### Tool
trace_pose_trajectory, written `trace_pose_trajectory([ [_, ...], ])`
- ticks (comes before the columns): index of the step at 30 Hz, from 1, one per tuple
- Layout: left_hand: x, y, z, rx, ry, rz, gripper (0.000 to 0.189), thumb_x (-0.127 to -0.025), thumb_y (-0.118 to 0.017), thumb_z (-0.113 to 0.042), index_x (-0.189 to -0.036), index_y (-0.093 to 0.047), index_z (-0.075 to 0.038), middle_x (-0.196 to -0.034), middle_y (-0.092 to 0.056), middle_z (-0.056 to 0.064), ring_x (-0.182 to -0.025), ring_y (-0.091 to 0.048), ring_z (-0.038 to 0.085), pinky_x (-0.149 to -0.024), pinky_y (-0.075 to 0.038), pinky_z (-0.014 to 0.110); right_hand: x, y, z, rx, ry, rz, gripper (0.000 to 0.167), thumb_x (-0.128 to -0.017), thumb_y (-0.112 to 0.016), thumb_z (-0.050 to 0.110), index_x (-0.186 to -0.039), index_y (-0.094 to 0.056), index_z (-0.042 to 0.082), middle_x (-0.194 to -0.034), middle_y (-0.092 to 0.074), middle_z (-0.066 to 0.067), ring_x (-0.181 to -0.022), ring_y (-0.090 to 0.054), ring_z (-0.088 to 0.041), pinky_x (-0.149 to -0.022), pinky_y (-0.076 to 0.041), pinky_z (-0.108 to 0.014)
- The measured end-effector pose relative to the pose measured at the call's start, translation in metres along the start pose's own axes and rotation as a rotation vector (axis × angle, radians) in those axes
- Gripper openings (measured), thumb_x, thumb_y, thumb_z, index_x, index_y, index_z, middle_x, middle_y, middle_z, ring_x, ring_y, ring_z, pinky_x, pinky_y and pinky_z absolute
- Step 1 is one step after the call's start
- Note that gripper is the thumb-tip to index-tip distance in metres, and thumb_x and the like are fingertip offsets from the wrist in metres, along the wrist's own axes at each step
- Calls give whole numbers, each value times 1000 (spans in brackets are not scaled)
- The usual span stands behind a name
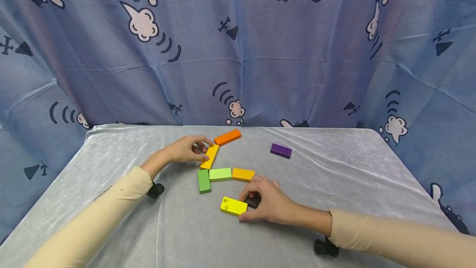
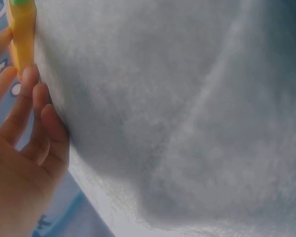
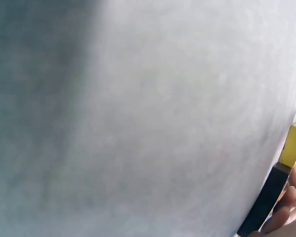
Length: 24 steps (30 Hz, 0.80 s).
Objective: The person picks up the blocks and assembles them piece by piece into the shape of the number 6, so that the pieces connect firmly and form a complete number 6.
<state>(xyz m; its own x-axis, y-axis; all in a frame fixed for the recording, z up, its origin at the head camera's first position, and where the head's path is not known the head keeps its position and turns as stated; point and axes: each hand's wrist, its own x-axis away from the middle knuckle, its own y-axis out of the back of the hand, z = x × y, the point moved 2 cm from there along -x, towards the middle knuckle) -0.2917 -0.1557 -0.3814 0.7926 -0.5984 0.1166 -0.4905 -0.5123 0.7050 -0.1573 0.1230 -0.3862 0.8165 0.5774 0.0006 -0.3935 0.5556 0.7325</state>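
Note:
My left hand pinches a golden-yellow block with thumb and fingertips; the left wrist view shows fingers along this block. An orange block lies just beyond its far end, and a green block just below its near end. My right hand grips the right end of a bright yellow block between thumb and finger. A dark block is partly hidden under that hand. In the right wrist view, the dark block stands end to end with the yellow one.
A light green block and an amber block lie end to end beside the green one. Apart from them, a purple block sits at the back right. Grey cloth covers the table, and a patterned blue curtain hangs behind.

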Motion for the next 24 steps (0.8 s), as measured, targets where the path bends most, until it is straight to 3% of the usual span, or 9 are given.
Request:
trace_pose_trajectory([
  [11,0,-1,0,-3,1,-1,45,-94,-77,-18,-135,-62,-9,-106,-65,5,-93,-63,21,-76,-51,35,3,2,-1,7,47,-11,29,-71,-94,39,-87,-72,32,-84,-55,10,-86,-50,-13,-74,-28,-43],
  [24,0,0,1,-11,-7,-3,44,-94,-77,-18,-135,-62,-9,-107,-66,5,-92,-63,20,-78,-51,35,2,2,-2,1,42,6,29,-73,-92,45,-88,-70,33,-86,-56,9,-87,-49,-14,-73,-28,-43],
])
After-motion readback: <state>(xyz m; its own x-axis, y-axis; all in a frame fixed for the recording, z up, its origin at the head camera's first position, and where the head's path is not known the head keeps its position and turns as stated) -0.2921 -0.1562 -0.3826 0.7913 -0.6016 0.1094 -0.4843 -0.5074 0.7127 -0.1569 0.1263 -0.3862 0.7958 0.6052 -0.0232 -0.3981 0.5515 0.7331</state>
